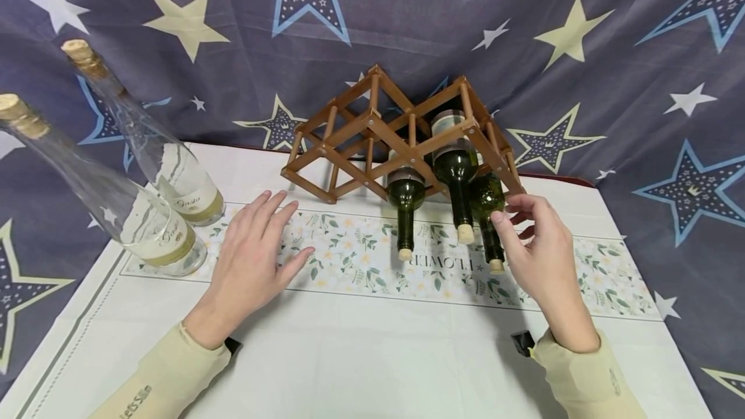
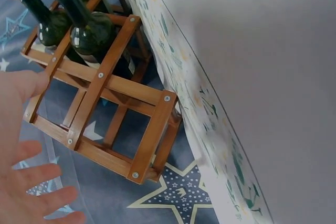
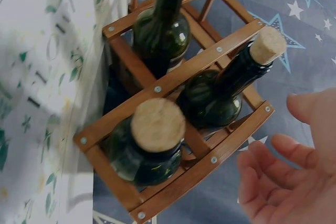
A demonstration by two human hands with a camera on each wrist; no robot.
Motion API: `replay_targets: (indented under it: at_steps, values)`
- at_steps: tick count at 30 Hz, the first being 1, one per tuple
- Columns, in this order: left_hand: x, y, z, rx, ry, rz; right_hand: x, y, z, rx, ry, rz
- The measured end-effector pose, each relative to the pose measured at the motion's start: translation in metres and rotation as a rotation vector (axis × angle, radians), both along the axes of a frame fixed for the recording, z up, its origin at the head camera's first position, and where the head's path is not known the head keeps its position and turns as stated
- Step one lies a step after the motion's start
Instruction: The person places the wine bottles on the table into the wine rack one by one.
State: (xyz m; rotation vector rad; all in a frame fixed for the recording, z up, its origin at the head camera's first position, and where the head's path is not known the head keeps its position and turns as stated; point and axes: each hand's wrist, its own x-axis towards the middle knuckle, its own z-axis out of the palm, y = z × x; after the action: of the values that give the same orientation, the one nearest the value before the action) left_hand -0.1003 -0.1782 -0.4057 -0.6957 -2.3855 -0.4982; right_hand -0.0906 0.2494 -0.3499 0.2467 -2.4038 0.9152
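A brown wooden wine rack (image 1: pixel 372 120) with diamond-shaped slots stands toward the back of the table. Three corked green wine bottles lie in its right part, necks facing me: a lower left bottle (image 1: pixel 407 194), an upper bottle (image 1: pixel 456 170) and a lower right bottle (image 1: pixel 487 198). Beside the lower right bottle is my right hand (image 1: pixel 544 247), fingers loosely bent; in the right wrist view a gap separates it from the corks (image 3: pixel 158 125). My left hand (image 1: pixel 250 251) hovers left of the rack's front, fingers spread, holding nothing.
Two tall clear bottles (image 1: pixel 169 238) with corks and pale labels stand at the table's left. A floral runner (image 1: pixel 349 257) crosses the white tablecloth (image 1: pixel 361 354). Behind the table hangs a dark star-patterned cloth (image 1: pixel 431 11).
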Motion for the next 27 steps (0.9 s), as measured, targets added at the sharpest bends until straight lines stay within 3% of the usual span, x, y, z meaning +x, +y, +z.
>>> replay_targets:
  at_steps: [9, 20, 27]
  values:
    - [0.004, -0.003, 0.0, 0.111, 0.128, 0.042, 0.003, 0.01, -0.012, 0.037, 0.074, -0.033]
    - [0.01, -0.013, -0.003, 0.197, 0.2, 0.105, 0.006, 0.02, -0.025, 0.053, 0.097, -0.061]
    - [0.014, -0.019, 0.005, 0.284, 0.278, 0.146, 0.009, 0.025, -0.03, 0.067, 0.095, -0.067]
